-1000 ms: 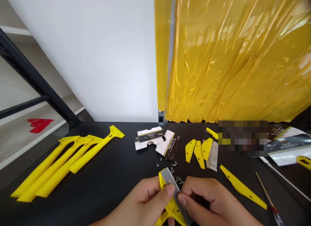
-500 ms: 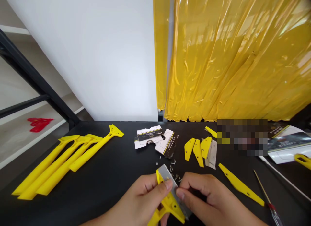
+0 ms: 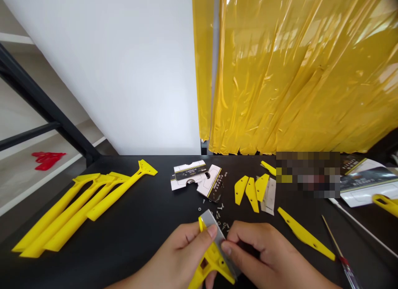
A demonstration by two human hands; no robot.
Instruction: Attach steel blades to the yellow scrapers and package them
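Note:
My left hand [image 3: 182, 253] is closed round the head of a yellow plastic scraper handle [image 3: 199, 276], its thumb pressing a flat grey metal blade [image 3: 207, 218] against it. At the blade's right edge, the thumb and bent index finger of my right hand [image 3: 264, 247] pinch the metal. The blade lies slantwise along the scraper head, partly covered by my fingers. Just beyond my hands are small scattered screws and nuts [image 3: 218, 215]. A long yellow clamp plate [image 3: 306, 234] with holes lies to the right of my right hand.
Several yellow scraper handles [image 3: 74, 210] lie at the left. Printed cards [image 3: 189, 171], smaller yellow plates [image 3: 251, 193] and a metal blade [image 3: 270, 197] are farther back on the black table [image 3: 124, 247]. A screwdriver [image 3: 343, 260] and white cable [image 3: 360, 222] lie at right.
The whole view has shifted slightly. Both hands keep nearly the same grip on the scraper handle and blade, with only a tiny movement of the fingers.

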